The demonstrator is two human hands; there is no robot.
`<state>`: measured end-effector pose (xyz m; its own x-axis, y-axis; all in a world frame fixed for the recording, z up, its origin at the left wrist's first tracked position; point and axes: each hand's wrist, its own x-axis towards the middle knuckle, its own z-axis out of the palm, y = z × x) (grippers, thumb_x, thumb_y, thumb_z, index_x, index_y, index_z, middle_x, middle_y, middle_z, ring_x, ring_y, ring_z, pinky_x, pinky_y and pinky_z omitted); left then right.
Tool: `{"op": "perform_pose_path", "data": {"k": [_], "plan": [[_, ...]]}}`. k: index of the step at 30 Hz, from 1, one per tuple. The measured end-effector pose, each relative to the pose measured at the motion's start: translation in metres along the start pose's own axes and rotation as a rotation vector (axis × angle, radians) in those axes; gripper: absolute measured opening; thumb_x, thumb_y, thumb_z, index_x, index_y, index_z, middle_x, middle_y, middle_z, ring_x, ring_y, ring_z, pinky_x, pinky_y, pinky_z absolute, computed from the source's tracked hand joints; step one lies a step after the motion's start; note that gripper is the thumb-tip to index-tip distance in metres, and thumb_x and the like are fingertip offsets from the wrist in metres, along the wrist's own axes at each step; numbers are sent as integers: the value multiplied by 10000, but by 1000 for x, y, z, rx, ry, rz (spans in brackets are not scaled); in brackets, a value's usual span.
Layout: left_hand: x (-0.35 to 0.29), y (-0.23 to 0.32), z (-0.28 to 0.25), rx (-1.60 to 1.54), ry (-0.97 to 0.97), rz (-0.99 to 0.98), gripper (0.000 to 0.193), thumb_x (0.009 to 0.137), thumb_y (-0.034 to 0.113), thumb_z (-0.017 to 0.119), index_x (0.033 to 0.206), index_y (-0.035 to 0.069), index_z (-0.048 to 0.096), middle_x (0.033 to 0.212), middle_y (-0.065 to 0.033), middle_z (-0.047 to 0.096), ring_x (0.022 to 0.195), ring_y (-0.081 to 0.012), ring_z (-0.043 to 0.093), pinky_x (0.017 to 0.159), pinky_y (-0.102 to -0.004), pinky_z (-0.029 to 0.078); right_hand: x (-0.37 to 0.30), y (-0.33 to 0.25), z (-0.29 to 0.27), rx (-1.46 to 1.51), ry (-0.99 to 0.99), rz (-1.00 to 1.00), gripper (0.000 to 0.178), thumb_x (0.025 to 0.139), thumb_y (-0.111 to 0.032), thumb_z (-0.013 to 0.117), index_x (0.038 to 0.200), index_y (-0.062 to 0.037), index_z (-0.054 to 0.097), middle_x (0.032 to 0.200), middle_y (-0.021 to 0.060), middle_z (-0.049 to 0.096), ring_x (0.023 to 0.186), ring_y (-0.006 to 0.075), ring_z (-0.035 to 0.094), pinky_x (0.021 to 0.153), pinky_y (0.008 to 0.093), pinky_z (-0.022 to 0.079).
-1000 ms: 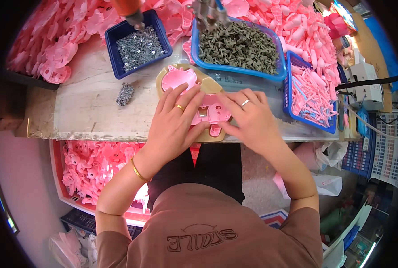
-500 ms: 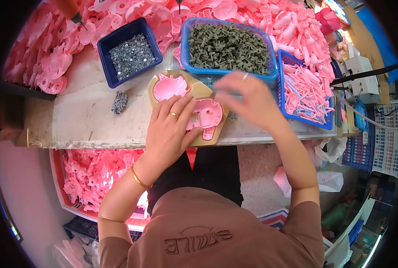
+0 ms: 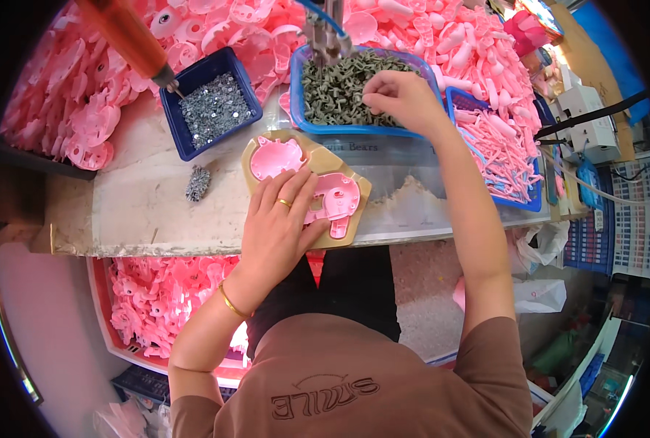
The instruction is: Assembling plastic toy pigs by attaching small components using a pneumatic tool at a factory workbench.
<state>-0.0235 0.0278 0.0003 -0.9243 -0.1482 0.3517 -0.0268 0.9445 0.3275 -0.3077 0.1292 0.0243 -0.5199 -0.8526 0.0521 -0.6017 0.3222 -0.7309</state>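
My left hand (image 3: 277, 219) lies with fingers stretched and thumb apart over a pink plastic shell (image 3: 343, 196) set in a tan moulded fixture (image 3: 355, 175). It covers part of the shell. Another pink shell piece (image 3: 277, 155) sits in the fixture's upper left hollow. Over the blue-rimmed tub (image 3: 368, 131) my right hand (image 3: 405, 98) is closed, fingertips bent together just above small grey-green plastic parts (image 3: 339, 98). Whatever may be between those fingertips is too small to make out.
A dark blue tray (image 3: 186, 150) holds small screws; a clump of screws (image 3: 198, 182) lies below it. An orange power screwdriver (image 3: 131, 44) and a metal tool (image 3: 325, 36) hang overhead. A blue basket (image 3: 525, 203) holds thin pink and blue pieces. Pink parts (image 3: 69, 87) are heaped behind.
My right hand has moved up and away from beside the fixture to the tub of grey-green parts. My left hand stays on the shell. The hanging tools show lower in view.
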Motion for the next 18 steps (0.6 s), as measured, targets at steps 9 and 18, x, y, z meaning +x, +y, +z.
{"op": "perform_pose_path", "data": {"k": [9,18], "plan": [[25,8,-11,-394,108,-71,462,894,205,704,1288,14,560,1225,-152,602,1139,-326,568,953,-416,477,-67,-27,0,594,-14,59,121,829,22,734,937,-4,687,922,47,709,828,90,666,762,230,541],[38,10,3,-1077,-133,-375,203,990,92,591,1164,-13,590,1075,-62,645,945,-123,640,830,-268,539,-105,-53,23,391,-98,-135,103,815,0,729,916,-14,710,881,44,710,825,100,663,771,258,528]]}}
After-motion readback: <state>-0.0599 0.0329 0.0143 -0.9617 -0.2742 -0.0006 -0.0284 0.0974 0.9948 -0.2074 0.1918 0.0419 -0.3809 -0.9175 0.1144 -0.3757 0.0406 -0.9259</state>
